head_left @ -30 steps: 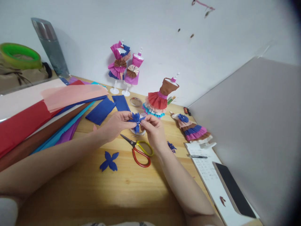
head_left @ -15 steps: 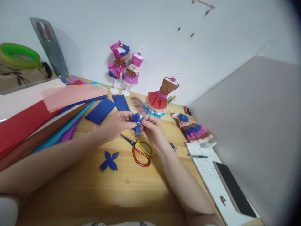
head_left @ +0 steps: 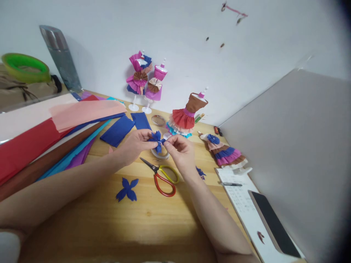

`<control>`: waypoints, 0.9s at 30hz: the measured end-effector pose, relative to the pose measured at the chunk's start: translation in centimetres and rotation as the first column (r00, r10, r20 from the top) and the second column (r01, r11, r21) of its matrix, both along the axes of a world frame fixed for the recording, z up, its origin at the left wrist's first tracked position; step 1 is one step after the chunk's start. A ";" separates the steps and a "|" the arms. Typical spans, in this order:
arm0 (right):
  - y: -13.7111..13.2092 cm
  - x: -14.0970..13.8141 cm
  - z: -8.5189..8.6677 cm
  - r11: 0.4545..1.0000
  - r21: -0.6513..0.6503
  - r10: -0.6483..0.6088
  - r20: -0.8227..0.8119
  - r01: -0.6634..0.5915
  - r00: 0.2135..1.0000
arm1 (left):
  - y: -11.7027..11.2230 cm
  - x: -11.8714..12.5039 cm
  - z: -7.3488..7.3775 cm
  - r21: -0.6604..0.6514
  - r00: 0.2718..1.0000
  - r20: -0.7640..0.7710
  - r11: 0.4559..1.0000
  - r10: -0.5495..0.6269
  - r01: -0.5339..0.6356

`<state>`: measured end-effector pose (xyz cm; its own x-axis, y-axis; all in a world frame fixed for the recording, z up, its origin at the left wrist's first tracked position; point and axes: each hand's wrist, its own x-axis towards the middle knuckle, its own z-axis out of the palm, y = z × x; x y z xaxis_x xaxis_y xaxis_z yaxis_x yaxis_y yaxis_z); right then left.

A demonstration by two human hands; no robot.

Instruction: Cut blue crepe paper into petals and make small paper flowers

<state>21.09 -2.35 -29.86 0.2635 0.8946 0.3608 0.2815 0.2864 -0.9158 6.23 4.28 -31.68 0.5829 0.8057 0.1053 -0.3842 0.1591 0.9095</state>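
Between my two hands is a blue crepe paper flower (head_left: 157, 138) with a thin white strip or wire across its middle. My left hand (head_left: 137, 146) pinches the flower from the left. On the other side, the fingertips of my right hand (head_left: 179, 149) are closed at the flower's edge, by the end of the white strip. Just below the hands lie scissors (head_left: 160, 173) with one yellow and one red handle. A second blue paper flower (head_left: 127, 189), four-petalled, lies flat on the wooden table (head_left: 149, 223). Behind the flower, a round tape roll (head_left: 160, 155) is partly covered.
Stacked coloured crepe paper (head_left: 60, 135) covers the left side, near blue pieces (head_left: 117, 130). Small dress forms (head_left: 155, 84) stand at the wall, with a brown-and-red dress (head_left: 188, 113) to their right. A ruffled dress (head_left: 225, 149), papers with a pen (head_left: 230, 183) and a phone (head_left: 274, 223) lie right.
My right hand has shifted slightly right, away from the flower's centre, and more of the tape roll shows beneath. The flower has tilted a little in my left hand.
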 end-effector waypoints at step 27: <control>-0.1 1.7 0.2 0.983 -0.020 0.181 -0.068 -0.183 0.981 | -0.2 -0.3 0.3 0.133 0.995 -0.101 0.990 -0.026 0.040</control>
